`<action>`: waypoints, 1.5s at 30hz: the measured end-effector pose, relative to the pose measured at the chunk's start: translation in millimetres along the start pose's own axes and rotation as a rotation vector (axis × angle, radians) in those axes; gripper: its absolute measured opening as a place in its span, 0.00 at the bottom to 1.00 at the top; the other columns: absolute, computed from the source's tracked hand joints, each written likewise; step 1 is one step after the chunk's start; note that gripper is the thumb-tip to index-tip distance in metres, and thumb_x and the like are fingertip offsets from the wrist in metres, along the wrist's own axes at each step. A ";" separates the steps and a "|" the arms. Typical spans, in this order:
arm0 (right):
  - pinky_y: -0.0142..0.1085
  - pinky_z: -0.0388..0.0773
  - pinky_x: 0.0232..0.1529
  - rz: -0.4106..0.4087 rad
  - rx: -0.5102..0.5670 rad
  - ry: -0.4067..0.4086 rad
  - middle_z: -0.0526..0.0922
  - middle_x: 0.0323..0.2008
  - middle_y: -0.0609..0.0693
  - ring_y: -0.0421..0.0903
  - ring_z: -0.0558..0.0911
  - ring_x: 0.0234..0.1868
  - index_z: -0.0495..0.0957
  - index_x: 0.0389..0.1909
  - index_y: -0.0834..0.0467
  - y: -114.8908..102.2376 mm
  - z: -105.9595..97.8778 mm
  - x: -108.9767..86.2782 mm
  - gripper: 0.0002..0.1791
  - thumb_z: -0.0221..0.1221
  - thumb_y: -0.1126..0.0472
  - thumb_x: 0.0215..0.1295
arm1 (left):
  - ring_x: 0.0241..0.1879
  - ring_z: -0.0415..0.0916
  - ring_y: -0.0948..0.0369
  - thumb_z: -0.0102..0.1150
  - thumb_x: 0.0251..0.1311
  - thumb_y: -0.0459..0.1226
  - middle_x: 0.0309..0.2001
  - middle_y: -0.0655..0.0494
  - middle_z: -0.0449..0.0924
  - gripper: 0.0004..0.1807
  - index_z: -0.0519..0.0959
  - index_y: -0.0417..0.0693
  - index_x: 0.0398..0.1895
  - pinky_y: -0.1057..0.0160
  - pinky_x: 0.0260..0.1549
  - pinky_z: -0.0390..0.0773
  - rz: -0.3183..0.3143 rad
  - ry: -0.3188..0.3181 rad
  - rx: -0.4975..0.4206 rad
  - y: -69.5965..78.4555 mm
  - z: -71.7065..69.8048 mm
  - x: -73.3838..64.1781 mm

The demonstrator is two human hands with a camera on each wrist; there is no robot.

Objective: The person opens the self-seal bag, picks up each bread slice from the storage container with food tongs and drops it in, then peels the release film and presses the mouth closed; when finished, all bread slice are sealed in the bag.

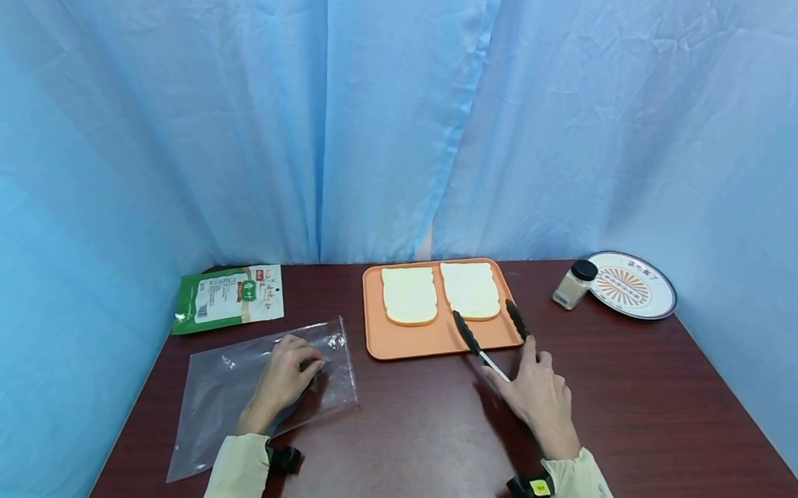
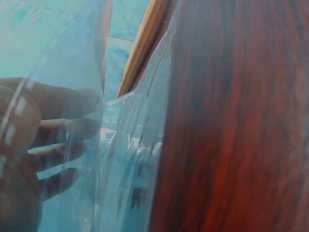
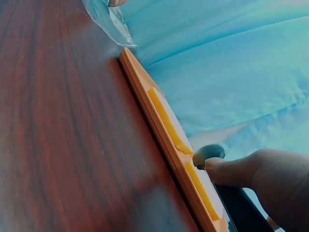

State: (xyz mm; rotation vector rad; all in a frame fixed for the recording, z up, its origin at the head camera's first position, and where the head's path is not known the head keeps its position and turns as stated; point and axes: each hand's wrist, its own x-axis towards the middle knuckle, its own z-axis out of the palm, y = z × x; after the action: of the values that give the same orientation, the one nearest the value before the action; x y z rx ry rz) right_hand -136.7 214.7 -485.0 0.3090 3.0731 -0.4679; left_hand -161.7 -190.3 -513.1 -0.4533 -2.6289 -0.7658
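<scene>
My left hand [image 1: 286, 378] pinches the upper layer of a clear plastic bag [image 1: 215, 389], which lies on the left of the table. In the left wrist view, its bent fingers [image 2: 72, 128] show through the plastic film [image 2: 130, 159]. My right hand [image 1: 540, 392] grips a pair of tongs [image 1: 496, 366] with black tips. Their arms are spread at the near part of the right bread slice [image 1: 471, 289], one tip at each side. Another bread slice [image 1: 409, 295] lies to its left, both on an orange tray [image 1: 404, 347].
A green and white packet [image 1: 229, 299] lies behind the bag at the back left. At the back right, a small jar [image 1: 574, 284] with a black lid stands by a patterned plate [image 1: 661, 294]. Blue curtains [image 1: 377, 129] enclose the table [image 1: 390, 456].
</scene>
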 end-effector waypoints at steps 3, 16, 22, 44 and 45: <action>0.52 0.76 0.23 0.003 0.002 0.015 0.70 0.55 0.77 0.62 0.78 0.24 0.50 0.75 0.70 -5.4 1.3 2.5 0.63 0.59 0.26 0.57 | 0.39 0.76 0.56 0.75 0.50 0.30 0.30 0.55 0.85 0.04 0.87 0.46 0.27 0.50 0.44 0.75 0.001 0.000 0.001 -0.1 0.1 -0.3; 0.49 0.75 0.21 0.014 -0.002 0.021 0.72 0.50 0.76 0.62 0.78 0.24 0.49 0.73 0.72 -19.6 8.6 14.3 0.61 0.60 0.29 0.59 | 0.39 0.76 0.55 0.75 0.50 0.31 0.30 0.54 0.85 0.04 0.87 0.45 0.27 0.49 0.45 0.75 0.002 -0.007 -0.002 0.8 -1.1 -0.2; 0.47 0.74 0.20 0.020 -0.004 -0.011 0.71 0.52 0.77 0.60 0.77 0.23 0.50 0.71 0.73 -23.6 9.5 17.6 0.59 0.58 0.29 0.61 | 0.39 0.77 0.54 0.75 0.49 0.31 0.29 0.53 0.85 0.04 0.87 0.45 0.27 0.50 0.46 0.75 0.018 0.004 -0.002 0.2 0.4 -0.7; 0.44 0.73 0.14 -0.019 0.005 0.042 0.76 0.45 0.76 0.60 0.77 0.18 0.54 0.70 0.74 -33.8 18.1 24.7 0.53 0.62 0.36 0.63 | 0.40 0.77 0.53 0.75 0.49 0.30 0.31 0.52 0.86 0.04 0.88 0.45 0.28 0.48 0.47 0.75 0.013 -0.003 0.014 1.8 -0.3 -1.1; 0.44 0.73 0.14 -0.023 0.007 0.042 0.76 0.43 0.75 0.59 0.77 0.18 0.54 0.69 0.74 -33.0 18.1 24.7 0.53 0.62 0.36 0.63 | 0.40 0.78 0.53 0.75 0.50 0.31 0.31 0.52 0.86 0.04 0.88 0.45 0.28 0.48 0.47 0.75 0.011 -0.007 0.012 2.0 -0.5 -1.0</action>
State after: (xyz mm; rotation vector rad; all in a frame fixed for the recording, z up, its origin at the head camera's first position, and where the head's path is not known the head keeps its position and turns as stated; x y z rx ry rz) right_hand -167.7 183.3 -493.7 0.2874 3.1198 -0.4799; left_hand -159.9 -189.2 -512.3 -0.4676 -2.6337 -0.7464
